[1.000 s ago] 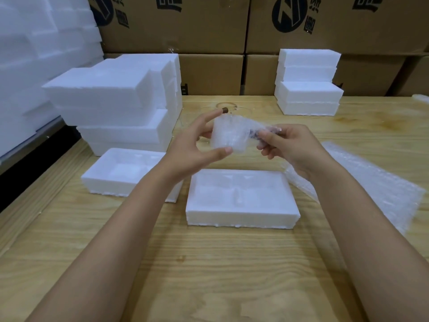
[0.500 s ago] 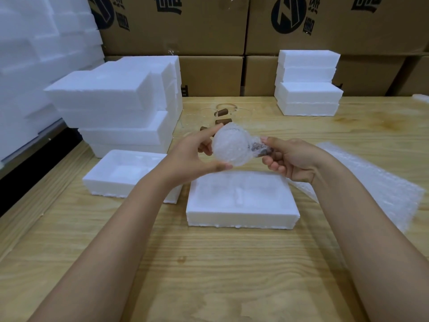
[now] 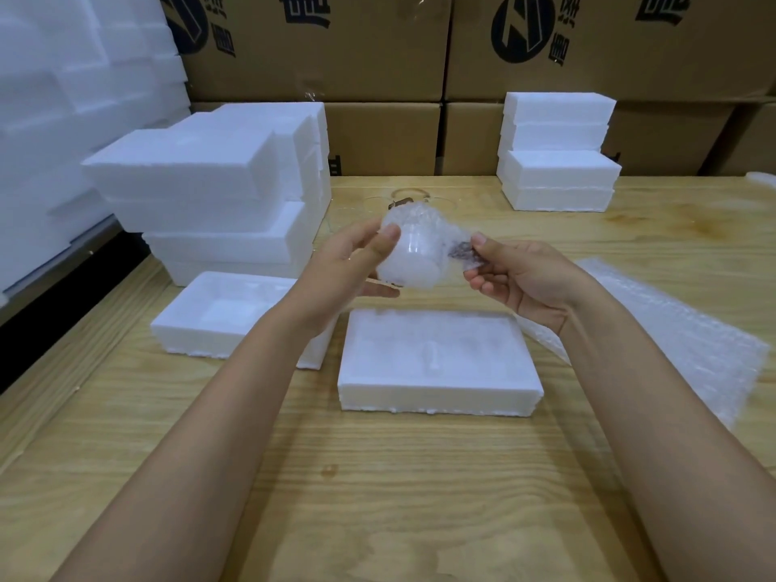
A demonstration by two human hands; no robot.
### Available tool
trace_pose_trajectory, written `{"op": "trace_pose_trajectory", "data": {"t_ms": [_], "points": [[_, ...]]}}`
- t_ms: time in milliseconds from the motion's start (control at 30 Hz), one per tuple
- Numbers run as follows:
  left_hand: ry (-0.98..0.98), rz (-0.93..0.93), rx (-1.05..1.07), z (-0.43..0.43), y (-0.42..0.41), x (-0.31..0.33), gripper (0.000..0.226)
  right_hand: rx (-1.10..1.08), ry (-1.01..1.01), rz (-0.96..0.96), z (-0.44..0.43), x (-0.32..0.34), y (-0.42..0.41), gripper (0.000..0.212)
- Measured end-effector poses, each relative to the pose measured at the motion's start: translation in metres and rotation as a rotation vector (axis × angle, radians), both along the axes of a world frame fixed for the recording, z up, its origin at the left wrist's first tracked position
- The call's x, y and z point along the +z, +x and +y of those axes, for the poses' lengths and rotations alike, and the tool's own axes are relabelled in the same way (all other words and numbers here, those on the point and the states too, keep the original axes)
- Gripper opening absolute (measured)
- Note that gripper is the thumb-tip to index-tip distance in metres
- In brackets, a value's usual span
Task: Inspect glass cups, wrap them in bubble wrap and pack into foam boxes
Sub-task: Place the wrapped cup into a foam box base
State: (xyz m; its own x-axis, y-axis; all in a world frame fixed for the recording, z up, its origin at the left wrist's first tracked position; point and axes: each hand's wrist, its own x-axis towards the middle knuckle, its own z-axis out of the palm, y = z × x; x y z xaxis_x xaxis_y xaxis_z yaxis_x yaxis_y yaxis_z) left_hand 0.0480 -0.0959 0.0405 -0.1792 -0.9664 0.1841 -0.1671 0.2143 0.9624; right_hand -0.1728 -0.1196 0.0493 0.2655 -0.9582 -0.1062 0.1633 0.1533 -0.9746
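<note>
Left hand [image 3: 344, 270] grips wrapped cup [image 3: 413, 256], right hand [image 3: 518, 281] pinches loose wrap [image 3: 457, 241] end; risk: wrap unrolls, cup drops onto box [image 3: 436, 392].

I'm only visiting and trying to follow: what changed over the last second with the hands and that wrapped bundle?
Both hands turned the bubble-wrapped cup between them and lowered it slightly. The right hand rolled its palm more toward the camera, still pinching the bundle's dark end; the left hand still holds the other side. Nothing was let go. The foam boxes and the bubble wrap sheet stayed put.
</note>
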Motion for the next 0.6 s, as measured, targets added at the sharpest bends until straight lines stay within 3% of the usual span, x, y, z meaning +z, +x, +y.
{"op": "trace_pose_trajectory", "data": {"t_ms": [67, 133, 333, 600], "points": [[0.000, 0.044, -0.033, 0.000, 0.002, 0.000, 0.047, 0.030, -0.035, -0.021, 0.001, 0.000, 0.001, 0.021], [0.002, 0.107, -0.067, 0.000, 0.006, 0.000, 0.040, 0.044, -0.067, -0.048, 0.002, -0.001, 0.001, 0.021], [-0.028, 0.173, -0.137, -0.003, 0.016, -0.002, 0.078, 0.097, -0.179, -0.085, 0.003, 0.000, -0.001, 0.011], [-0.056, 0.114, -0.155, -0.002, 0.023, 0.000, 0.080, 0.212, -0.219, -0.058, 0.006, -0.002, -0.001, 0.029]]}}
